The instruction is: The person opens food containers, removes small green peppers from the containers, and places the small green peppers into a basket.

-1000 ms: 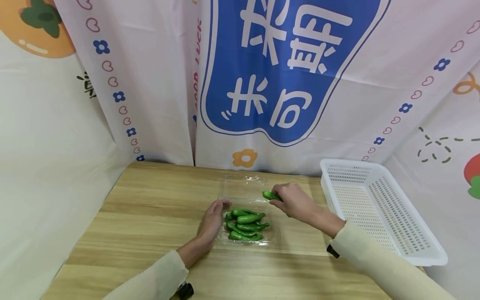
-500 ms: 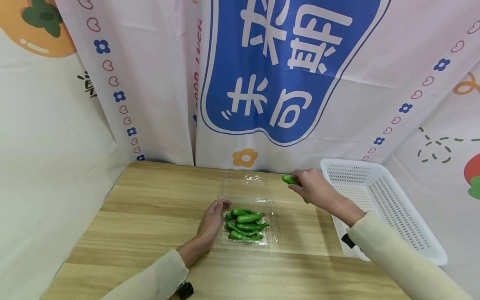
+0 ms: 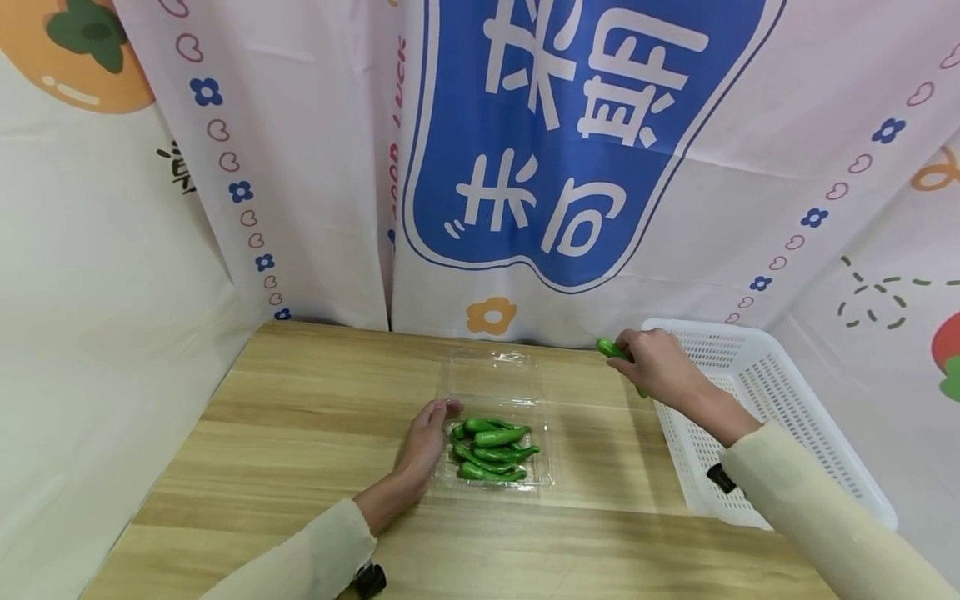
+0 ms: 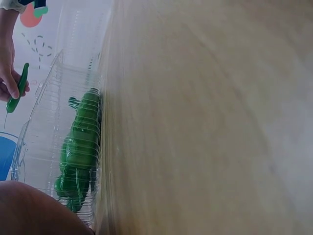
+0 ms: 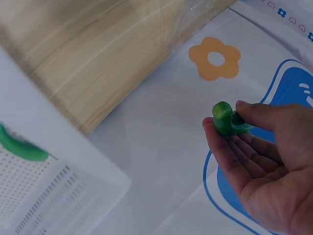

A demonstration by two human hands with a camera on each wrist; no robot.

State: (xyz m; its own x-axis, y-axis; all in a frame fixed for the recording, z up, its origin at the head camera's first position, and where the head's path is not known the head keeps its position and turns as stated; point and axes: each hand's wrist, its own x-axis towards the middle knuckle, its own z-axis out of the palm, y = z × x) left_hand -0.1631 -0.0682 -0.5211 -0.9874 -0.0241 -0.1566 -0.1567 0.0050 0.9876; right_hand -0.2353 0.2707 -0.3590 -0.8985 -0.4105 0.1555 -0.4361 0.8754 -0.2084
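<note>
My right hand (image 3: 660,367) pinches a green chili pepper (image 3: 609,347) between thumb and fingers, above the left rim of the white plastic basket (image 3: 795,408). Seen from the right wrist, the blunt end of the held pepper (image 5: 222,116) points up past the fingertips. My left hand (image 3: 425,442) rests along the left side of a clear plastic clamshell box (image 3: 546,467), fingers fairly straight against it. Several green chili peppers (image 3: 501,437) lie together in the box's near half. Its clear lid (image 3: 487,379) is folded back, away from me.
The basket stands at the right edge of the wooden table (image 3: 300,417). Inside it, the right wrist view shows a green chili pepper (image 5: 24,148); my right forearm hides part of it in the head view. A printed curtain (image 3: 330,167) closes off the back and sides.
My right hand has carried its chili pepper rightward from over the box's lid to the basket's edge. The left hand and the box have stayed put.
</note>
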